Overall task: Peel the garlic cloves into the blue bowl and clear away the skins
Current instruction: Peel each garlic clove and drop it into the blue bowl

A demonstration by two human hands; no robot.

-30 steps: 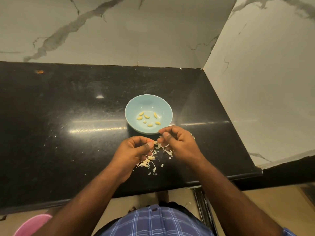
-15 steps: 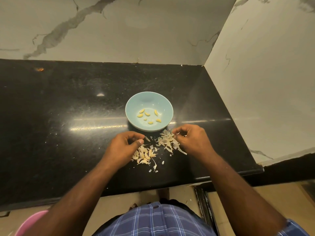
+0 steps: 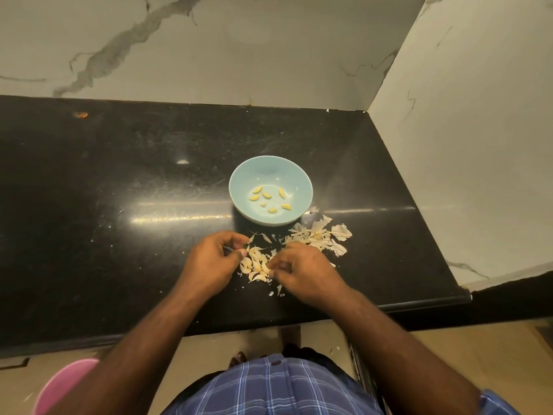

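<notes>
Reaching into the heap of unpeeled garlic cloves [image 3: 256, 265], the right hand [image 3: 300, 272] has its fingertips curled down at the heap's right edge, at about 3 o'clock from the heap's middle. Whether those fingers already pinch a clove I cannot tell, since the knuckles hide the tips. The left hand [image 3: 214, 259] sits at 9 o'clock from the heap, fingers curled with thumb and forefinger nearly meeting; it seems to hold nothing, though a small piece could be hidden there.

Both hands touch or nearly touch the heap, so neither is clearly nearer; the right one looks more engaged. The cloves lie mostly with their long axes running from 12 to 6 o'clock, slightly fanned.

The blue bowl [image 3: 302, 178] stands on the black counter [image 3: 119, 205] at 12 o'clock from the heap, near but apart from it, with seven peeled cloves [image 3: 270, 200] at its bottom. Loose skins [image 3: 320, 236] lie in a spread at about 2 o'clock from the heap, just beside the bowl's near right rim.

I judge the next move to be lifting one clove, and any peeled clove must then travel straight away from the body into the bowl.
</notes>
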